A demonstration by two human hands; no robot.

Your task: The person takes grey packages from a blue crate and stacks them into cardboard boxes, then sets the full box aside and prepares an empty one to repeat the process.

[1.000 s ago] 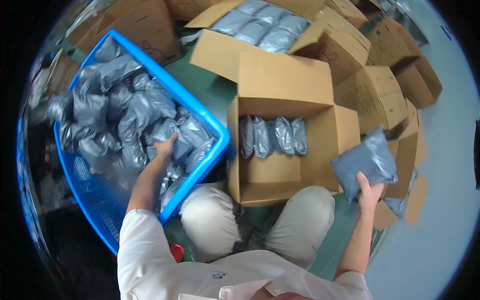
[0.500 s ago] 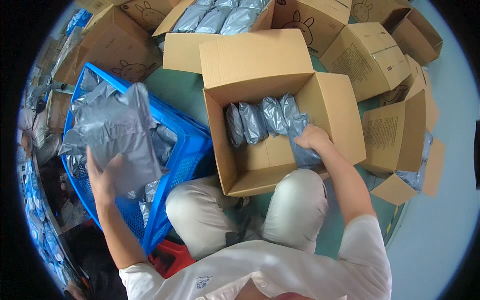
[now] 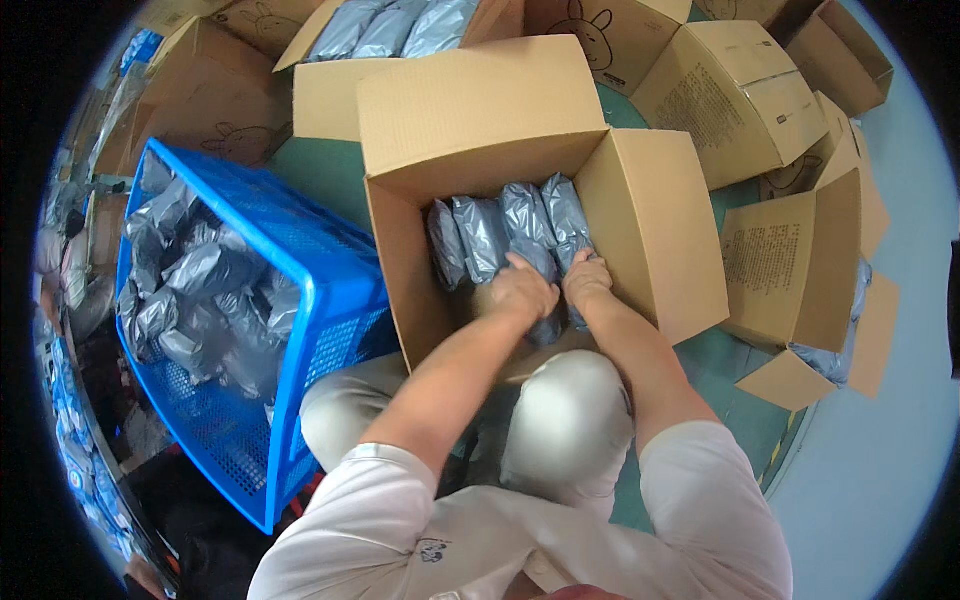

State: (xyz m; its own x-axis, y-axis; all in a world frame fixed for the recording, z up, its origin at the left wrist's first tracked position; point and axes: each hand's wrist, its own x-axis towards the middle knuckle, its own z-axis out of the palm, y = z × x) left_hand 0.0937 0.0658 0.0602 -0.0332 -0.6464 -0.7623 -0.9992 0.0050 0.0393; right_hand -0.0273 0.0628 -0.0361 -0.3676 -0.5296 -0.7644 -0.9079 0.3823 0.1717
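Note:
In front of my knees stands an open cardboard box (image 3: 665,225) with several grey plastic mailer bags (image 3: 480,238) lined up side by side along its far wall. My left hand (image 3: 525,292) is closed on a grey plastic bag (image 3: 534,257) lying nearer to me than that row. Just right of it, my right hand (image 3: 588,279) closes over another grey bag (image 3: 571,250) beside the box's right wall. The fingers partly hide both bags. To the left, a tilted blue plastic crate (image 3: 345,275) holds a loose heap of grey bags (image 3: 210,270).
Behind the box is another open carton (image 3: 340,100) filled with grey bags. Closed cartons (image 3: 740,90) stand at the far right, and an open carton (image 3: 790,250) with bags showing lies on the right. A carton (image 3: 205,95) sits behind the crate.
My left hand has moved from above the crate into the box, beside my right hand; its grey bag is now down there. My right hand has shifted slightly left in view.

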